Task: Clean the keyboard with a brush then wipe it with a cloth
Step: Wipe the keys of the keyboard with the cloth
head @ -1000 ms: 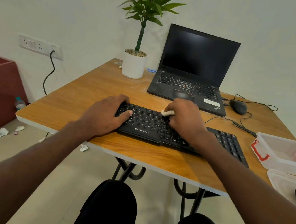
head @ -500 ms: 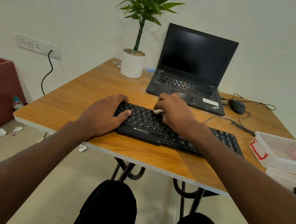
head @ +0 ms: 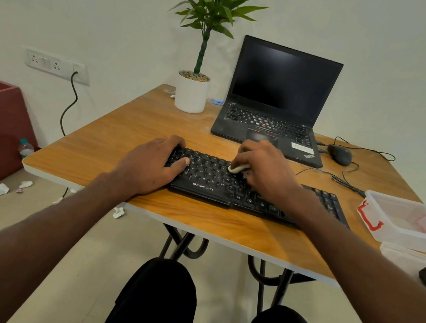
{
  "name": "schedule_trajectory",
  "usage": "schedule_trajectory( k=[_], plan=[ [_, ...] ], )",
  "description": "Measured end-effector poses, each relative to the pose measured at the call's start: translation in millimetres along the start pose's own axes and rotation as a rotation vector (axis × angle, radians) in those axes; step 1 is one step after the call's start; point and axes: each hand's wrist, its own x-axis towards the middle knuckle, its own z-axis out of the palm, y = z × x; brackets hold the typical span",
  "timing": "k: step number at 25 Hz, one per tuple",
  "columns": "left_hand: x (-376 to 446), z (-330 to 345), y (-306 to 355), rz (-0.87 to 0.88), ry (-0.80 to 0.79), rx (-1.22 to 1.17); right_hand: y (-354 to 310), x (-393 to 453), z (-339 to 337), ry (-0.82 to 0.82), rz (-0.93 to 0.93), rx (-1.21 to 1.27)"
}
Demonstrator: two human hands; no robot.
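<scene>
Two hands work one black Zebronics keyboard (head: 211, 180), which lies along the near edge of the wooden table (head: 114, 146), its long axis running left to right and slightly away. The left hand (head: 150, 165) holds down the keyboard's left end, fingers over its far edge and thumb on the keys. The right hand (head: 263, 166) is curled around a small white item (head: 235, 168), brush or cloth I cannot tell, pressed on the middle keys. Unswept keys lie to its right, so that hand is nearer them.
</scene>
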Motion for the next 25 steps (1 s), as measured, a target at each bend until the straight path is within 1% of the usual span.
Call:
schedule_trajectory(
  k=[3,5,7,11,15,18,20,21,23,25],
  plan=[
    [-0.1,-0.7,0.8,-0.005,0.004,0.003,1.9,-4.2,-0.5,-0.037,-0.059,0.018],
    [-0.2,-0.8,1.3,-0.007,0.009,0.003,16.3,-5.9,-8.0,-0.069,-0.039,0.062],
    [-0.1,-1.1,1.6,-0.007,0.005,0.007,22.3,-3.4,-11.0,-0.065,-0.016,0.086],
    [-0.4,-0.9,2.1,0.001,0.005,0.004,19.4,-9.8,-5.3,-0.073,-0.092,0.043],
    [-0.1,-1.1,0.8,-0.008,-0.005,0.004,25.5,-8.5,-11.4,-0.084,-0.059,0.035],
    [-1.0,-2.0,1.6,-0.002,-0.005,0.004,21.1,-3.5,-11.2,-0.107,-0.112,0.006],
    [-1.0,-1.7,1.9,0.000,-0.004,0.007,29.9,-5.4,-14.1,-0.143,-0.113,0.002],
    [-1.3,-1.7,2.4,-0.002,-0.005,0.007,34.7,-6.7,-15.7,-0.139,-0.090,0.007],
    [-2.0,-2.7,3.6,-0.008,-0.009,0.009,33.7,-8.2,-16.0,-0.079,-0.022,0.047],
    [-2.8,-3.7,4.9,-0.008,-0.012,0.009,23.9,-9.1,-11.6,-0.023,-0.003,0.088]
  ],
)
